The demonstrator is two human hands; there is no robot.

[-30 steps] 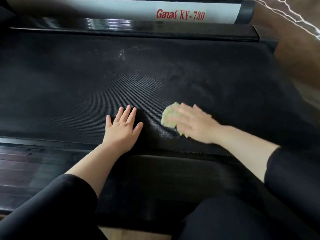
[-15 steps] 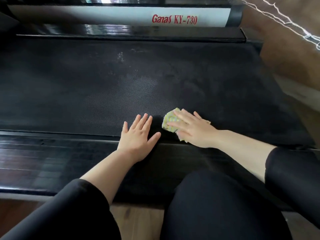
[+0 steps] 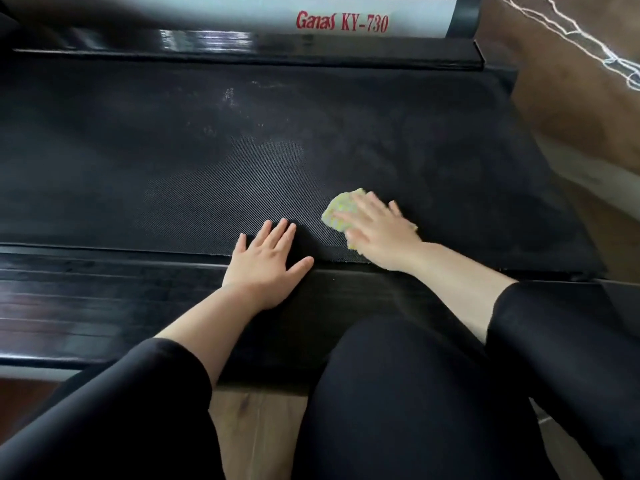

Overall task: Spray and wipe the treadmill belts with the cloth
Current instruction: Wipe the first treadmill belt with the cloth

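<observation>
The right hand [image 3: 377,233] makes a flat grip: its fingers lie spread and nearly straight over the cloth [image 3: 337,211], pressing it down, not pinching it. Motion blur hides whether the thumb tucks round an edge. The cloth, yellow-green and bunched, sits on the belt [image 3: 207,150] close to its near edge, right of centre. Most of it is under the palm, with a wad showing past the fingertips.

Just beside it, the left hand [image 3: 266,258] rests open and holds nothing, fingers on the belt and heel on the rail [image 3: 104,292].

Farther up the belt, pale specks [image 3: 228,97] and dull patches show, well apart from the cloth. The label [image 3: 341,22] lies beyond the far edge. No spray bottle is in view.

I judge this to be mid-wipe, with much of the belt left. 3 risks stand out:

- With only a flat press, the cloth could slide out from under the palm on a fast stroke.
- The bunched wad touches little surface and may leave streaks.
- Reaching for the far specks puts weight on the left hand, and the belt could shift under it.
</observation>
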